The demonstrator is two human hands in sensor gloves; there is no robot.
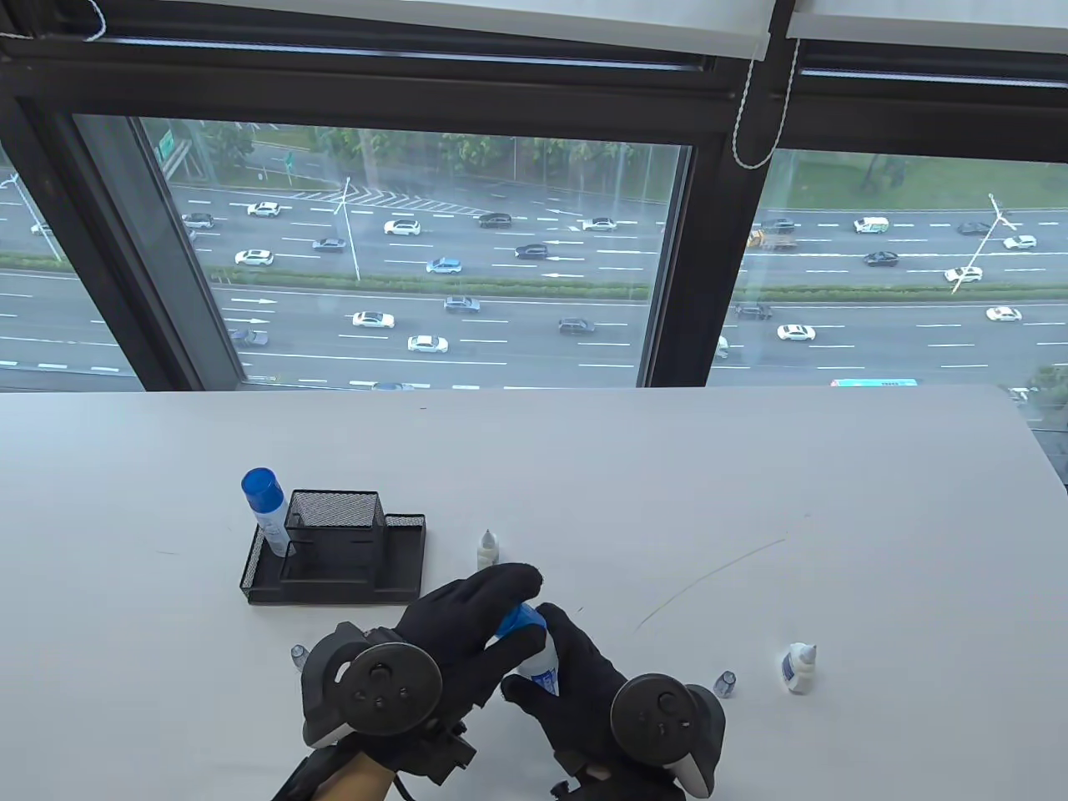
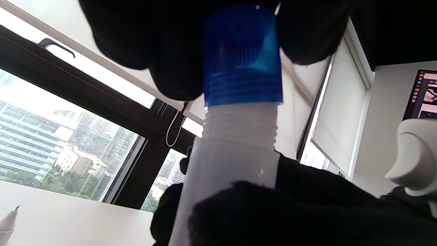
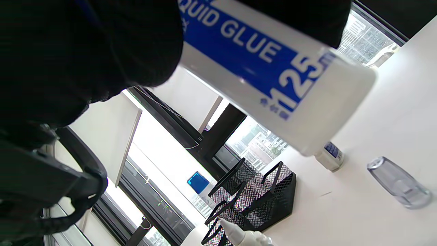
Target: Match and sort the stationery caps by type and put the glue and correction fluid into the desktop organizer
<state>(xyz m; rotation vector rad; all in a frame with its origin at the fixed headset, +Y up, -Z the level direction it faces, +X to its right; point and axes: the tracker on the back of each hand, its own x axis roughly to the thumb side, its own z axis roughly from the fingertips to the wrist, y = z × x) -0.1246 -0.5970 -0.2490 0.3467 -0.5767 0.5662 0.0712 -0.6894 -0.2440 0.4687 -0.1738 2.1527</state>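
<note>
Both gloved hands meet near the table's front centre around a white liquid glue bottle (image 1: 544, 666) (image 3: 273, 65). My right hand (image 1: 557, 667) grips its body. My left hand (image 1: 492, 605) curls over its blue cap (image 1: 519, 622) (image 2: 242, 54), which sits on the threaded neck (image 2: 239, 123) with threads showing below it. The black mesh organizer (image 1: 334, 576) (image 3: 254, 200) holds a second blue-capped glue bottle (image 1: 264, 505) (image 3: 198, 182). An uncapped correction fluid bottle (image 1: 487, 551) stands beside the organizer. Another correction fluid bottle (image 1: 798, 667) stands to the right.
One clear cap (image 1: 299, 657) lies left of my left hand's tracker. Another clear cap (image 1: 724, 684) (image 3: 399, 182) lies right of my right hand. The white table (image 1: 751, 501) ends at a large window.
</note>
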